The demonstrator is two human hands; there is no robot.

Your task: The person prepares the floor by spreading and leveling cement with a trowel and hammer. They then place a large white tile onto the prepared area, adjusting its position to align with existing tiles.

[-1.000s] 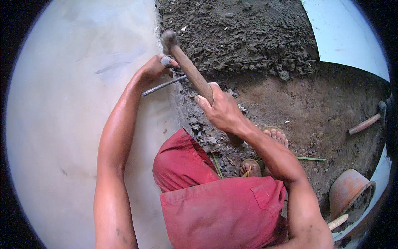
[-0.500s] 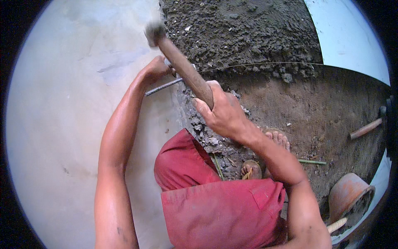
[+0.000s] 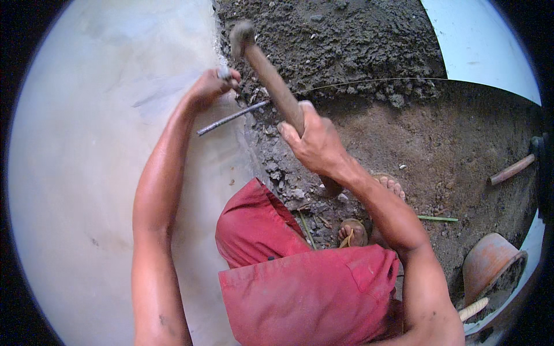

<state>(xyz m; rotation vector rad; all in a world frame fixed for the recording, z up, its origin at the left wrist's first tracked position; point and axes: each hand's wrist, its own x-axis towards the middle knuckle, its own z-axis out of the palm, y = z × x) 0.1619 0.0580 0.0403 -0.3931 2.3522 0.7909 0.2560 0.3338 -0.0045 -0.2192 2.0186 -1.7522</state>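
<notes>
My right hand (image 3: 317, 141) grips the wooden handle of a hammer (image 3: 274, 86), raised with its head up and to the left. The butt of the handle shows below my wrist. My left hand (image 3: 212, 88) is closed around a short metal chisel, whose grey end (image 3: 223, 73) pokes out of the fist; its lower part is hidden. The fist is at the broken edge of the smooth slab (image 3: 167, 150), apart from the hammer head. A thin metal rod (image 3: 228, 120) lies across that edge, just below my left hand, with its far end behind the hammer handle.
Rough dark mortar (image 3: 340, 43) lies beyond the edge, with a thin line stretched across it. Rubble (image 3: 288, 187) lies near my feet. On the right are another wooden-handled tool (image 3: 512, 169), a tilted clay-coloured bucket (image 3: 485, 259) and a green stick (image 3: 437, 218). A pale panel (image 3: 479, 46) stands at upper right.
The hammer head has moved right, away from my left fist, and my right hand has shifted slightly up and right. My left hand has moved a little to the left, still holding the chisel.
</notes>
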